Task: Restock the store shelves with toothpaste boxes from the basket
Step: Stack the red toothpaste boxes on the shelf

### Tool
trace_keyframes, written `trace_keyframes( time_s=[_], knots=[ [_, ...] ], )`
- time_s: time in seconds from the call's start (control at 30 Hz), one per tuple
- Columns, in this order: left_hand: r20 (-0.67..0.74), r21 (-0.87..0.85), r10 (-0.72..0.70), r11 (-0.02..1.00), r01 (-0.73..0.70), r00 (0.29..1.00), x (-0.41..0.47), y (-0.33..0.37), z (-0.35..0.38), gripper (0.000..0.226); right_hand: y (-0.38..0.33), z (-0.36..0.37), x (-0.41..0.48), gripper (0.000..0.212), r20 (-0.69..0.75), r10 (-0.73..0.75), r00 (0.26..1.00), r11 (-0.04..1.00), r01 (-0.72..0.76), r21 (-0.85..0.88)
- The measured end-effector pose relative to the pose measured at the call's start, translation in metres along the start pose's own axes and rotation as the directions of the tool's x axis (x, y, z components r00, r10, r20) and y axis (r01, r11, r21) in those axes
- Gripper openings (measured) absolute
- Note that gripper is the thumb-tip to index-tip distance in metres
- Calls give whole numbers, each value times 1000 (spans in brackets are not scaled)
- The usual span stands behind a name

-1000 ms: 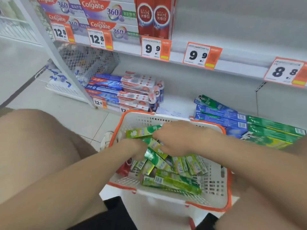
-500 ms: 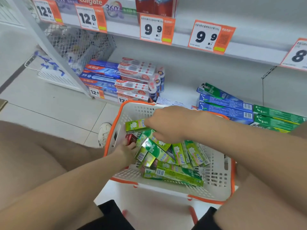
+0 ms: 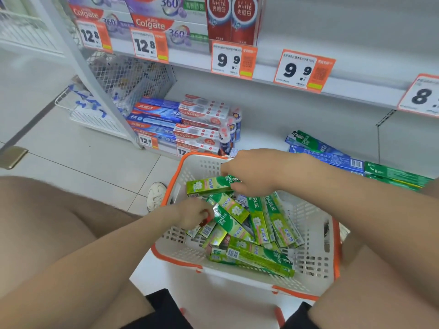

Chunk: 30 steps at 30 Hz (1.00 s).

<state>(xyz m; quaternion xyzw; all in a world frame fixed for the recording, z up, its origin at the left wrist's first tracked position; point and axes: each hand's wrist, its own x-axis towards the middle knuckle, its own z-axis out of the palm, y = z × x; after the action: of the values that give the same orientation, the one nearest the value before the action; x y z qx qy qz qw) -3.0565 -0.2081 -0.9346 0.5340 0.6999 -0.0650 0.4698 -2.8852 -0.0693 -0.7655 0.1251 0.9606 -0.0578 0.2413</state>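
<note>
While I crouch on the pale tiled floor point(image 3: 71, 148), the white basket point(image 3: 311, 262) with its orange rim sits in front of me, close up against the bottom shelf point(image 3: 261, 138). That shelf holds a stack of Colgate boxes point(image 3: 185, 124) at its left end and a low row of green and blue boxes point(image 3: 392, 174) at its right. Above it, the upper shelf point(image 3: 344, 43) carries orange price tags point(image 3: 234, 60) along its edge, with purple and red boxes point(image 3: 166, 27) standing above the left-hand tags. A wire bin point(image 3: 130, 77) hangs off the shelf end.

My hands are apart. My right hand point(image 3: 256, 172) grips one green toothpaste box point(image 3: 206, 185) by its end, raised level over the basket's far left corner. My left hand point(image 3: 192, 213) is down at the left of the loose pile of green boxes point(image 3: 259, 224), fingers curled over something red point(image 3: 204, 217). Whether it grips anything I cannot tell.

Since half a second ago both hands have kept their places, and the same box stays in my right hand. Only my view has tipped upward, showing more of the upper shelf.
</note>
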Motion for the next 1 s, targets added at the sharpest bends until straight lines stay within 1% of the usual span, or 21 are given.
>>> trace_keyframes(
  time_s=[0.07,0.1,0.2,0.23,0.3,0.33,0.37,0.43,0.5,0.57,0.6,0.67,0.7,0.73,0.8,0.83,0.87,0.9,0.93,0.97,1.0],
  knots=[
    [-13,-274,-2,962,-1,1000,-16,19,-24,28,6,1,-3,34,23,34,999,999,-35,4],
    [-65,-376,13,926,-36,998,-25,31,-39,27,10,1,-5,33,42,58,997,998,-58,0],
    [-215,-583,29,798,-152,976,-53,65,-74,26,29,-3,-11,34,99,89,991,996,-88,-7],
    [-238,-631,51,751,-194,970,-63,77,-83,28,36,-8,-16,42,106,84,991,995,-89,36],
    [-299,-676,93,682,-280,950,-78,100,-98,27,52,-22,-29,65,111,77,991,965,-102,242],
    [-336,-686,116,650,-327,935,-83,110,-105,25,57,-28,-37,72,97,67,993,926,-98,365],
    [-366,-701,136,610,-369,921,-87,121,-111,24,61,-32,-42,71,63,51,997,873,-75,482],
    [-419,-720,159,542,-433,894,-93,139,-122,24,64,-36,-48,57,-40,39,998,728,-1,686],
    [-461,-713,157,520,-470,873,-97,154,-134,27,66,-38,-51,52,-106,91,990,549,38,835],
    [-492,-707,131,517,-483,861,-104,168,-146,33,70,-44,-56,50,-137,153,979,412,62,909],
    [-495,-718,122,499,-484,860,-107,175,-153,34,73,-49,-59,47,-157,177,972,373,82,924],
    [-489,-757,117,436,-487,864,-112,183,-167,32,79,-59,-67,40,-213,228,950,323,132,937],
    [-494,-756,124,426,-496,860,-113,186,-174,29,81,-64,-71,38,-242,260,935,304,158,940],
    [-513,-735,137,440,-516,847,-112,188,-182,28,84,-69,-74,37,-275,299,914,299,184,936],
    [-582,-672,150,464,-577,799,-109,191,-198,31,89,-78,-79,37,-371,392,842,333,246,910],
    [-624,-642,140,468,-607,768,-107,192,-206,33,92,-82,-81,39,-432,441,787,348,294,890],
    [-673,-604,120,482,-635,730,-104,192,-214,35,96,-87,-80,41,-500,493,712,356,359,863],
    [-728,-542,100,522,-659,678,-101,191,-221,33,99,-92,-80,42,-574,544,612,377,432,819],
    [-791,-446,92,591,-672,605,-96,190,-227,29,103,-97,-79,43,-647,583,491,423,497,758],
    [-850,-325,101,671,-666,516,-91,187,-231,24,107,-102,-78,44,-708,602,370,482,538,692],
    [-896,-206,123,737,-644,427,-85,185,-234,18,111,-106,-76,45,-751,604,267,544,550,634]
  ],
)
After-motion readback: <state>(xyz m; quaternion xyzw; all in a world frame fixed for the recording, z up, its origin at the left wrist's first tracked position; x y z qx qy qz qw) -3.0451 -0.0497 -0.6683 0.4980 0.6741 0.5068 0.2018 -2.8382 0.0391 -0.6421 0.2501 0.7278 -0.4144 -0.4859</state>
